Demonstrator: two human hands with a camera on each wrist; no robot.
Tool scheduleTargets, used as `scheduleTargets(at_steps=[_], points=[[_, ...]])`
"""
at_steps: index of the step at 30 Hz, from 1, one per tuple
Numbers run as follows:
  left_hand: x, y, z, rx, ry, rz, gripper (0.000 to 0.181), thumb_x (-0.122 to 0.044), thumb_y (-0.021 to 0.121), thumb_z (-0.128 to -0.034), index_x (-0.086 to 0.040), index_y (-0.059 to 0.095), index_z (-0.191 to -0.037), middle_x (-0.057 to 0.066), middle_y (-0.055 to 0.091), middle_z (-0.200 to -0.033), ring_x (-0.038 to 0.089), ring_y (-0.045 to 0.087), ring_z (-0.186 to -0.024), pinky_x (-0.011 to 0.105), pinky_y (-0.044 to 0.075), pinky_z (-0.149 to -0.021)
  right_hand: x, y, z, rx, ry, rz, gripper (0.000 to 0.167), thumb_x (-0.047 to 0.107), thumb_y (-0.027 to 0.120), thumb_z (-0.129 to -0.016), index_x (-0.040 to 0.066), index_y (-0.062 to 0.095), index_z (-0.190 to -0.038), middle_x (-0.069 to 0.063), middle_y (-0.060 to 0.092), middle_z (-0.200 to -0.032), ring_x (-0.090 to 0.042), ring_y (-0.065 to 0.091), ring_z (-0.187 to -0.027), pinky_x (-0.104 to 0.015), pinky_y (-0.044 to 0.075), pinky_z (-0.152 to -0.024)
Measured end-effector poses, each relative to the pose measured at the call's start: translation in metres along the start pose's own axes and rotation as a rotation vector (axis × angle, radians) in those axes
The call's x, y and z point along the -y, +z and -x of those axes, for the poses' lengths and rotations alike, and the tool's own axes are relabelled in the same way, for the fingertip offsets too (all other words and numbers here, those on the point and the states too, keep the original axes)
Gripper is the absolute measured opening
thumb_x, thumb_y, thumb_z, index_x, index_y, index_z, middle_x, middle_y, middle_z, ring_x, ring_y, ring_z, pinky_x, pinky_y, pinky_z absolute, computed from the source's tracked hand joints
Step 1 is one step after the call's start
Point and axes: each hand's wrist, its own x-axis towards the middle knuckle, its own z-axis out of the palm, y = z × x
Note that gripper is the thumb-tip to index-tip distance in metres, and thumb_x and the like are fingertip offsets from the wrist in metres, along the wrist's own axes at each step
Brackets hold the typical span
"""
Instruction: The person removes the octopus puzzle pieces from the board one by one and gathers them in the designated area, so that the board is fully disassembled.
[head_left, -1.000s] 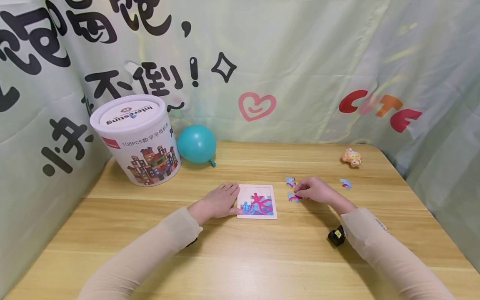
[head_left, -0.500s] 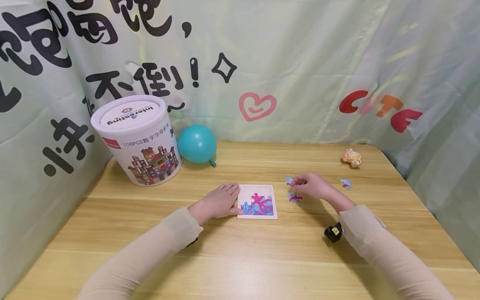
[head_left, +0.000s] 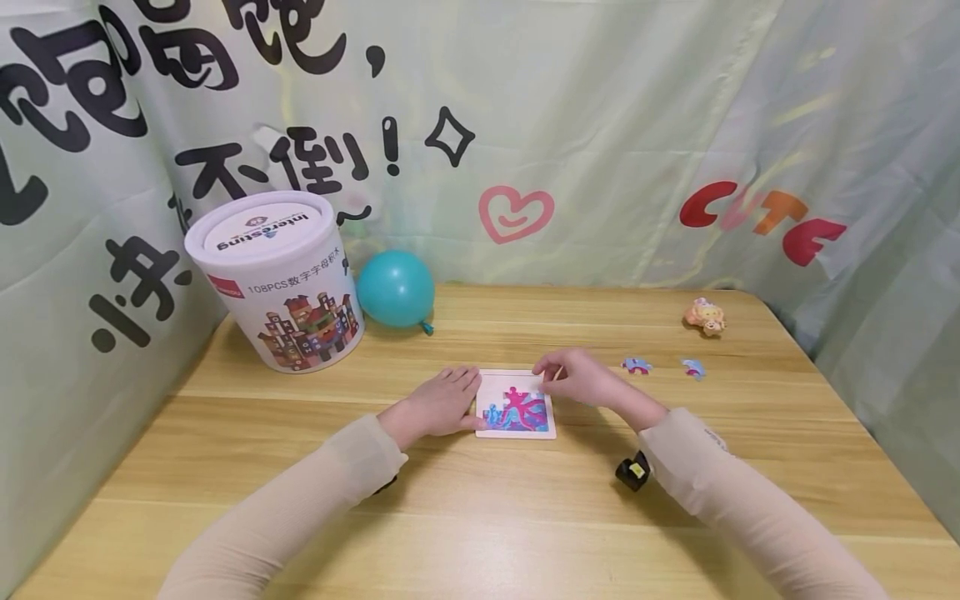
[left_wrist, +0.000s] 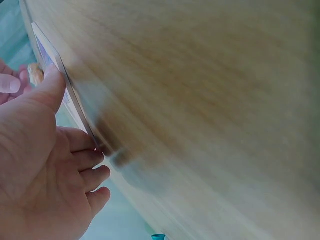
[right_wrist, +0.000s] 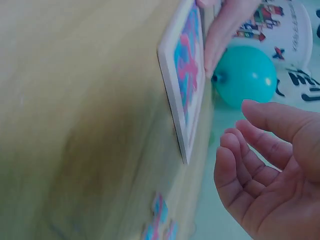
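Note:
A square pale puzzle tray (head_left: 516, 435) lies on the table, with pink and blue pieces fitted into its lower part. My left hand (head_left: 438, 404) rests against the tray's left edge, fingers extended; in the left wrist view its thumb (left_wrist: 54, 82) lies on the rim. Over the upper right corner hovers my right hand (head_left: 581, 379), its fingers loosely bent. The right wrist view shows a gap between thumb and forefinger, with no piece visible there. Two loose jigsaw pieces (head_left: 636, 366) lie right of that hand; the right wrist view shows a piece (right_wrist: 157, 217) on the table.
A white block bucket (head_left: 281, 283) stands at the back left beside a teal balloon (head_left: 396, 289). A small orange figurine (head_left: 705, 317) sits near the back right corner. Printed curtains (head_left: 600, 125) enclose the table (head_left: 480, 517).
My right hand has moved left from the loose pieces to the tray's upper right corner, uncovering a piece behind it. My left hand and the tray stay in place.

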Motion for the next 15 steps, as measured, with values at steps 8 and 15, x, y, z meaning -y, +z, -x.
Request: scheduleTargets(at_steps=[8, 15], points=[[-0.001, -0.001, 0.000, 0.004, -0.005, -0.020, 0.079, -0.055, 0.040, -0.0913, 0.001, 0.024, -0.144, 0.014, 0.020, -0.150, 0.026, 0.016, -0.137, 0.037, 0.013, -0.110, 0.007, 0.019, -0.006, 0.060, -0.023, -0.027, 0.018, 0.001, 0.068, -0.080, -0.001, 0.060, -0.096, -0.001, 0.056, -0.075, -0.015, 0.054, -0.069, -0.027, 0.047, -0.062], [-0.001, -0.001, 0.000, 0.007, -0.011, -0.017, 0.079, -0.056, 0.040, -0.0913, 0.001, 0.024, -0.144, 0.014, 0.020, -0.150, 0.026, 0.016, -0.137, 0.037, 0.014, -0.110, 0.013, 0.027, -0.009, 0.074, 0.012, 0.021, 0.018, 0.003, 0.070, -0.079, 0.002, 0.059, -0.093, 0.000, 0.054, -0.074, -0.013, 0.050, -0.068, -0.027, 0.045, -0.065]])
